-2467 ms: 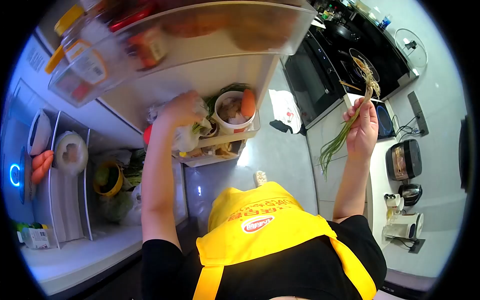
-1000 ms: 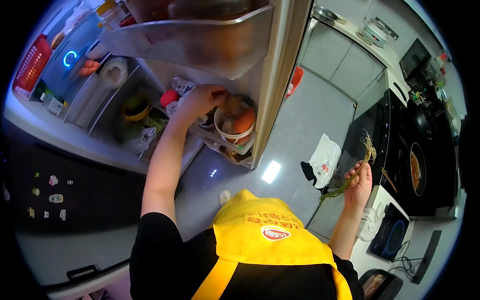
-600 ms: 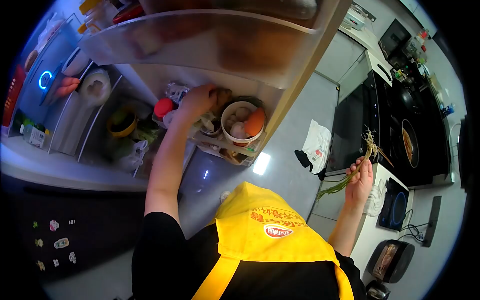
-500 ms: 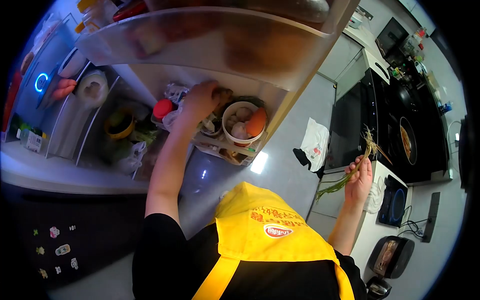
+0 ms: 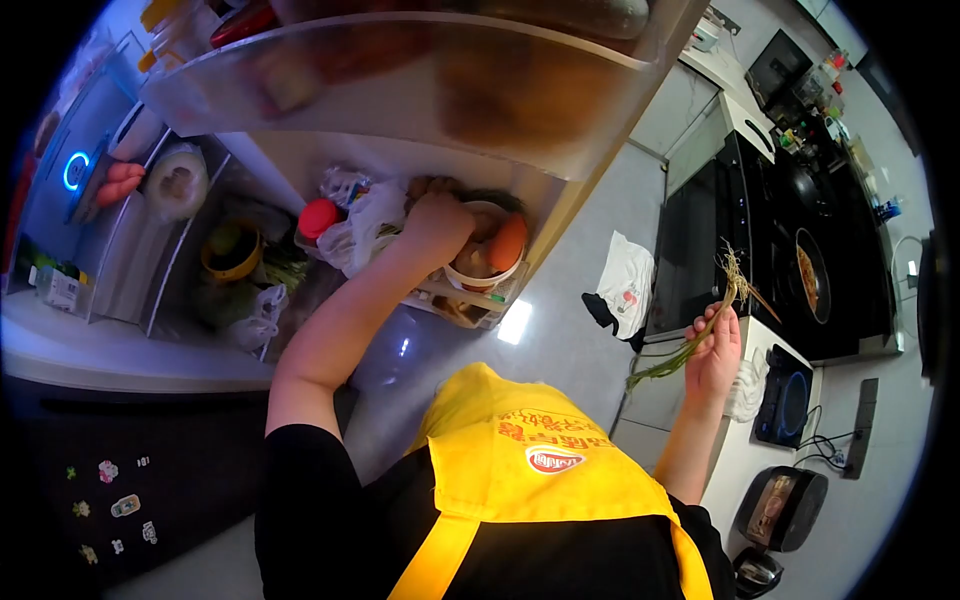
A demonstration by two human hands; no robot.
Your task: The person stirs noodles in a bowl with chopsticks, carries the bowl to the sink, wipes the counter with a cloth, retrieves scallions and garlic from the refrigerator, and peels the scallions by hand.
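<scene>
Right hand (image 5: 713, 350) nearest, holding some scallions (image 5: 733, 290) by the stems: a light bunch, I'd judge, limp in the greens, firmer where it's gripped. Beyond, the left hand (image 5: 440, 228) is inside the fridge door (image 5: 603, 160), at the white tub (image 5: 480, 283) with a carrot (image 5: 508, 242); fingers hidden, can't tell whether they hold anything.

Left hand (image 5: 440, 228) shifted toward white tub (image 5: 484, 284), plastic bag (image 5: 370, 228) more exposed

A kitchen — open, stocked fridge (image 5: 130, 350), black stove (image 5: 862, 310) with a pan (image 5: 822, 282) of food (image 5: 806, 270), white counter (image 5: 742, 455) alongside
</scene>
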